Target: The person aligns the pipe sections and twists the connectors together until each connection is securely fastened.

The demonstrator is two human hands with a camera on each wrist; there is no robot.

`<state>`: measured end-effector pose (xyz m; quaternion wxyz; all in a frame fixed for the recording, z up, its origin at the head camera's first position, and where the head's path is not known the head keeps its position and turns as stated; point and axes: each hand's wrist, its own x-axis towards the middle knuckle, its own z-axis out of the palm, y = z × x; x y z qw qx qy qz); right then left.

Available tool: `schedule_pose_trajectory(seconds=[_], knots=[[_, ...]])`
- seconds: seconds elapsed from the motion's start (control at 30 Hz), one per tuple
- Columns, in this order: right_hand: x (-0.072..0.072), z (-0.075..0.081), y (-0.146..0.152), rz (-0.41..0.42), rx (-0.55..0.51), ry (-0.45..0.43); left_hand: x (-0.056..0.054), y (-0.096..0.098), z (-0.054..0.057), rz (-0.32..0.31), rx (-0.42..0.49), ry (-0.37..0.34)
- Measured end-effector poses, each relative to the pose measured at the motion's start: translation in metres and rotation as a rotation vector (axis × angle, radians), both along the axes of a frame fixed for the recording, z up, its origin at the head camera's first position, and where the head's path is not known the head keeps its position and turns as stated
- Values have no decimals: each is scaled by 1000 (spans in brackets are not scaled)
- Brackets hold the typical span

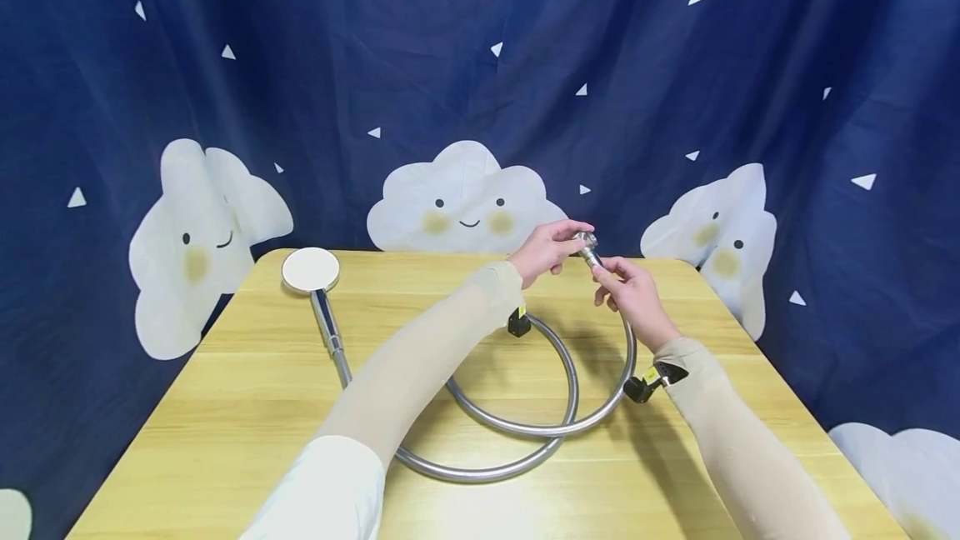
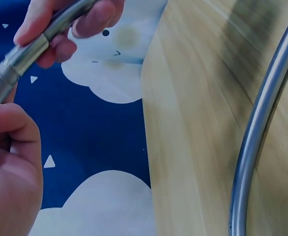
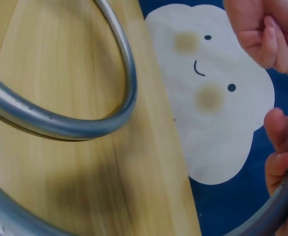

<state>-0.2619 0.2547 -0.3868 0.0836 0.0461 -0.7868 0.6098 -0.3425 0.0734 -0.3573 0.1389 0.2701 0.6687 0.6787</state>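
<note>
A shiny metal fitting (image 1: 587, 242) forms the end of a grey flexible shower hose (image 1: 573, 390). My left hand (image 1: 546, 250) pinches this fitting above the table's far edge. Just below it, my right hand (image 1: 633, 294) grips the hose end between thumb and fingers. In the left wrist view the metal collar (image 2: 30, 58) shows between the right hand (image 2: 35, 22) and the left hand (image 2: 13, 162). Part of the fitting is hidden behind fingers. On the table's left lies a round shower head (image 1: 311, 270) with a chrome handle (image 1: 326, 319), joined to the hose's other end.
The hose lies in overlapping loops across the middle of the wooden table (image 1: 225, 440), partly under my left forearm. A dark blue curtain (image 1: 450, 48) with white clouds hangs behind the table. Small black cameras (image 1: 518, 322) sit at both wrists.
</note>
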Motion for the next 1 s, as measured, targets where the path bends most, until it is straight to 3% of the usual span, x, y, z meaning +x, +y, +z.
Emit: schedule_pose_trajectory(seconds=[0.23,0.43,0.67,0.83,1.0], knots=[[-6,-4,-3,-41,86,-56,1,-1,-6,131,-50,-40],[-15,-19,5,-88,202,-69,-3,-10,-15,217,-121,-5],[-23,-43,18,-138,303,-99,-3,-22,-18,189,-190,21],[-32,-55,20,-123,330,-122,-3,-33,-17,204,-233,63],[-37,-69,19,-111,331,-191,-2,-44,-19,203,-262,51]])
